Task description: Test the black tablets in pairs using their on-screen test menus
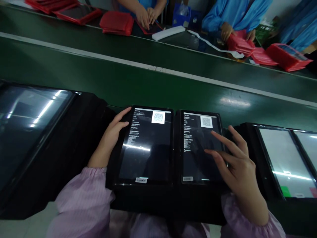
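Note:
Two dark-screened tablets lie side by side in a black holder, each showing white text and a QR code. My left hand (110, 140) rests at the upper left edge of the left tablet (148, 148), thumb and forefinger apart, the other fingers hidden. Over the right side of the right tablet (198, 158), my right hand (235, 160) is spread, with fingertips on or just above the screen; contact cannot be told. Nothing is held in the right hand. Each tablet has a small barcode label near its bottom edge.
Another black holder with a screen (27, 122) stands at the left; one with lit white screens (287, 155) is at the right. Beyond the green belt (160, 89), people in blue handle red pouches (116, 23). A white strip (168, 33) lies near them.

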Demonstrator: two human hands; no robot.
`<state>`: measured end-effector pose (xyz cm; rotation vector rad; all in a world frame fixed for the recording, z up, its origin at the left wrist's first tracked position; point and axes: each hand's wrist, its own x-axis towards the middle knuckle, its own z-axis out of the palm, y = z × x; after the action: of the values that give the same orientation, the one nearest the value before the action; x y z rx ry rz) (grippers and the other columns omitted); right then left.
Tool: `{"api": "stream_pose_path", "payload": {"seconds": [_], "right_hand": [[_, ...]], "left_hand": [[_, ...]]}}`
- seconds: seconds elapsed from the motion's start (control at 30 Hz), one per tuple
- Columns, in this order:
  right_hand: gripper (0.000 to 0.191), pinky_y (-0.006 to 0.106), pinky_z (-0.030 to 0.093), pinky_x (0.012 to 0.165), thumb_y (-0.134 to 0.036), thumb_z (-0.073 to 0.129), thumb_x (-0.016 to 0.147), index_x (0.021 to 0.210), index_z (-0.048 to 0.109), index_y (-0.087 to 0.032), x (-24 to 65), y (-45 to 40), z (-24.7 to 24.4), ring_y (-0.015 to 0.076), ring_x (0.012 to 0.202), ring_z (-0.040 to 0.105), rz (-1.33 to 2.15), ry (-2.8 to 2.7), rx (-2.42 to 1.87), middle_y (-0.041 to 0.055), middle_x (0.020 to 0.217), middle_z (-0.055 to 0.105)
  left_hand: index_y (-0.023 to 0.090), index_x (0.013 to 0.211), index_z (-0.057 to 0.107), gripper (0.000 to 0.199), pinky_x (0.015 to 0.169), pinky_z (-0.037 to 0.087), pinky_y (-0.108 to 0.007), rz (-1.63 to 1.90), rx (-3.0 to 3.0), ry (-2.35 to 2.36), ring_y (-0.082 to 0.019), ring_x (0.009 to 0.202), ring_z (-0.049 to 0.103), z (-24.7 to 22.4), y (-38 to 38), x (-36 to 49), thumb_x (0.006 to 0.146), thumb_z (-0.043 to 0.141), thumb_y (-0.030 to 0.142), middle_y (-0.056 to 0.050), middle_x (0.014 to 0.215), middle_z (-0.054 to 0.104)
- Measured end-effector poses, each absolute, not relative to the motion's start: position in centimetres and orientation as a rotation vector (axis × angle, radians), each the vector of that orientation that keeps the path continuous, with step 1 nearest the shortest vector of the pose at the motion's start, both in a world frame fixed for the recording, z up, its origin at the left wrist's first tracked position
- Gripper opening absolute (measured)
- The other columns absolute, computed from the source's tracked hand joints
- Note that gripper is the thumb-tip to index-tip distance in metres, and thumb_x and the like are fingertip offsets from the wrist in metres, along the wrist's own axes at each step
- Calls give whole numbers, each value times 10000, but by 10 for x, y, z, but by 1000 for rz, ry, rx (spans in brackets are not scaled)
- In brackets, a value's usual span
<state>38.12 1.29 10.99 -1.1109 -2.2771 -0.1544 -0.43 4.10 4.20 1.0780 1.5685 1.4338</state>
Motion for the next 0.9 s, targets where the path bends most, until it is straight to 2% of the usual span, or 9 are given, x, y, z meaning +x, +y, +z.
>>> {"api": "stream_pose_path", "payload": {"seconds": [0.13,0.3,0.43,0.63,0.77,0.9], "right_hand": [[282,548,627,1113,-267,602,1100,1021,871,-237,383,9,108,379,1572,515,-136,-2215,-1122,79,1445,761],[292,561,634,1101,-286,585,1106,1077,874,-256,380,8,104,377,1546,544,-98,-2203,-1145,69,1461,753],[290,614,588,1163,-298,574,1108,1139,862,-269,380,12,103,385,1548,540,-98,-2212,-1151,73,1499,726],[366,795,427,1224,-457,530,1120,1299,802,-290,383,44,92,460,1632,379,-205,-2226,-1229,117,1650,577],[366,828,365,1242,-449,543,1112,1344,785,-305,385,64,83,468,1656,316,-139,-2291,-1250,112,1696,521],[390,824,346,1256,-456,501,1129,1311,805,-292,383,68,80,456,1643,349,-115,-2211,-1251,113,1656,576]], "left_hand": [[223,1394,756,603,1363,297,-546,1448,1019,1560,-389,1557,518,46,42,-1,805,684,331,-82,1581,681],[219,1394,755,591,1376,270,-527,1458,1100,1562,-366,1586,483,42,43,-3,816,679,313,-80,1578,683],[267,1401,759,582,1358,308,-559,1453,1100,1565,-375,1546,536,36,44,-7,829,681,338,-55,1561,702],[260,1428,752,594,1374,274,-501,1454,1152,1558,-364,1584,494,33,44,-9,843,697,348,-60,1601,669],[278,1416,759,577,1372,282,-514,1436,1158,1586,-373,1575,502,32,44,-10,848,694,360,-45,1584,684],[301,1418,759,574,1373,282,-516,1428,1148,1588,-364,1572,508,34,42,-8,852,689,361,-22,1577,690]]}}
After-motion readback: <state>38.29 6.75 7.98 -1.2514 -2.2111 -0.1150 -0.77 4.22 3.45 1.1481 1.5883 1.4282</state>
